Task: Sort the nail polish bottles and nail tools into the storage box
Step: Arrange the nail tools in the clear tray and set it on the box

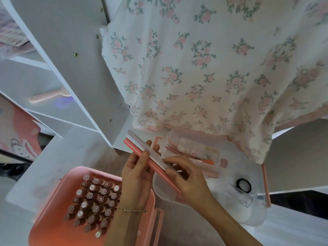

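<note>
My left hand (137,172) rises from the lower centre of the view, palm turned toward me, its fingers curled round a bundle of long flat nail files (150,159): a pink foam-backed file beneath, a white printed file lying on top. My thumb lies across the pink edge, and my fingertips show above the far side of the bundle. A thin chain bracelet (132,210) circles this wrist. My right hand (186,180) comes in from the lower right, forearm running diagonally, and pinches the near end of the same files between thumb and bent fingers; both hands thus grip the bundle, which slants from upper left to lower right, held in the air over the near left corner of the clear plastic storage tray (156,187). That tray holds slim pink tools (179,150) and a small round black-rimmed jar (243,185). Just left of my left wrist, the pink storage box (58,215) stands open, packed with upright nail polish bottles (94,201) in close rows. A floral cloth (204,68) hangs over the tray's far side.
</note>
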